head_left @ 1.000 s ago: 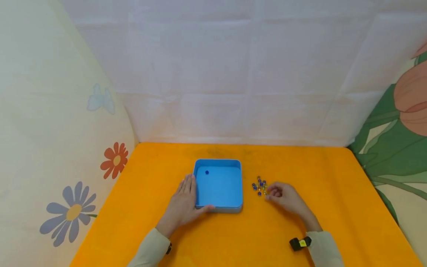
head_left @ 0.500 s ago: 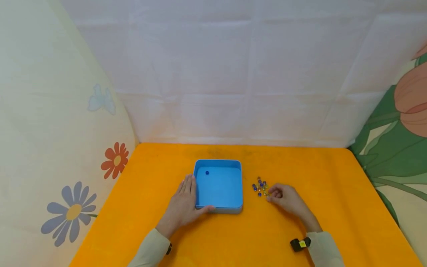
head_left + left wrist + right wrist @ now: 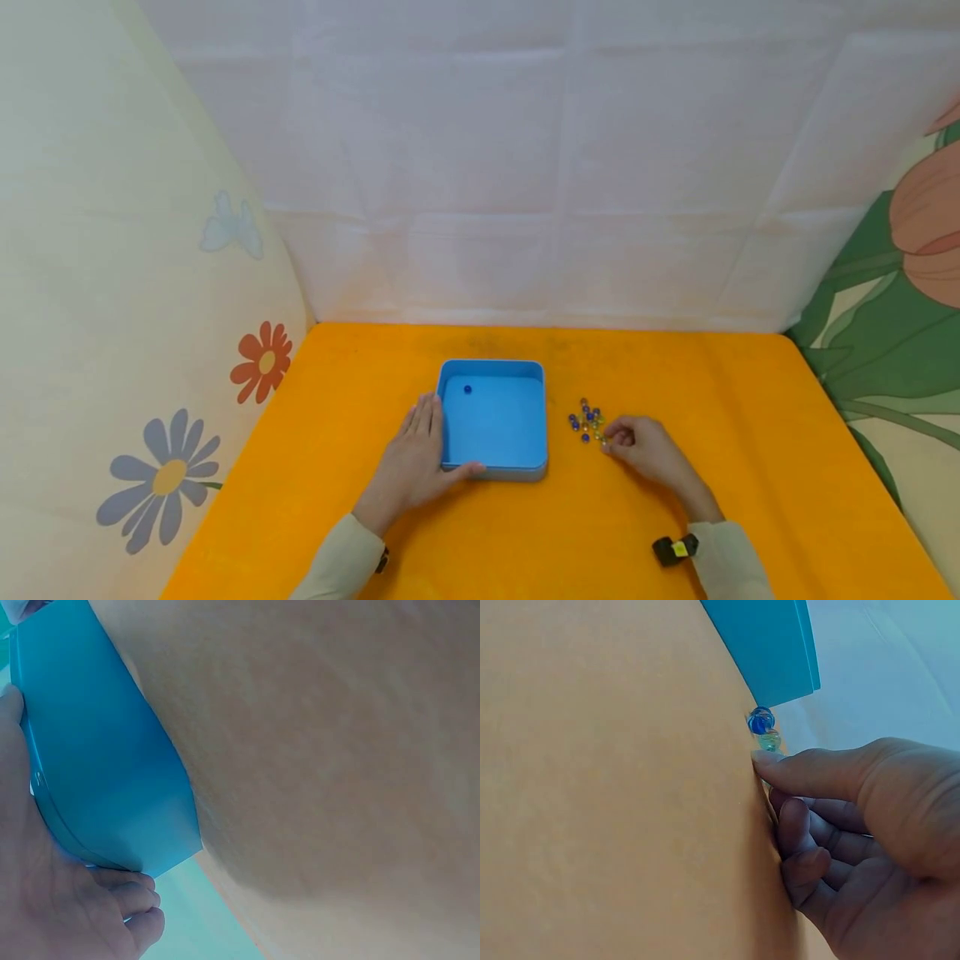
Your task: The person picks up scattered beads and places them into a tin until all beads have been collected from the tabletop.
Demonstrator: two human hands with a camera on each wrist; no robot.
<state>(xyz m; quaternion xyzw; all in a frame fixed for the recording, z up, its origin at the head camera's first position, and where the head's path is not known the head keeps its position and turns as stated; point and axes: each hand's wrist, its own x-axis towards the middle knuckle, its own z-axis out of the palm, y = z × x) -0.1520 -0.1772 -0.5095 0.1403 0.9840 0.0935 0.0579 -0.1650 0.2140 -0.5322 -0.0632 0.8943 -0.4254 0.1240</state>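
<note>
Against the box (image 3: 495,421), left hand (image 3: 412,468) stays unclenched; right hand (image 3: 648,451), grip unclear, lingers by marbles (image 3: 590,416).

left sleeve (image 3: 341,557): pale | right sleeve (image 3: 730,562): pale | left wristband (image 3: 382,560): black, partly hidden | right wristband (image 3: 665,551): black, boxy, yellow patch (image 3: 680,548)

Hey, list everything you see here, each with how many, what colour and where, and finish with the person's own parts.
table: one, orange, under everything
box: one, blue, left of table centre
marble in the box: one, dark blue, towards the far left corner
loose marbles: several, exact count unclear, blue and yellowish, right of box
back cloth: one, whitish, behind table
floral hangings: two, cream with flowers, either side
wrist straps: two, black, at the wrists
sleeves: two, pale, near edge
left hand: one, bare, against box's left and near sides
right hand: one, bare, beside loose marbles
</note>
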